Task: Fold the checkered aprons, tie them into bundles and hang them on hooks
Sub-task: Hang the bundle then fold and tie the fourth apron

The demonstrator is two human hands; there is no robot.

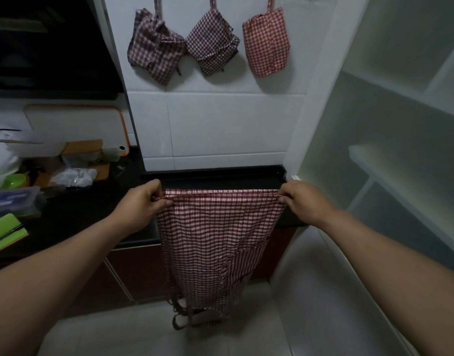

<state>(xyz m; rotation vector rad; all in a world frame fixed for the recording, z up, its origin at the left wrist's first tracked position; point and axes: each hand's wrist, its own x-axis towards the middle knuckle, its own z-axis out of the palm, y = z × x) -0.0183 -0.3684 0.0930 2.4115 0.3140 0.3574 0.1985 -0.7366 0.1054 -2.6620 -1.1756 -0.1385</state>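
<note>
Apron (215, 242) hangs stretched btwn left hand (143, 201) & right hand (301, 201), each pinching a top corner, above counter (74, 214); folding step underway, next likely needs corners brought together.

red checkered apron (215, 235) hanging outstretched, three bundles (210, 44) hung

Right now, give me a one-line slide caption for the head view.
Left hand and right hand stretch a checkered apron below three hung bundles.
</note>
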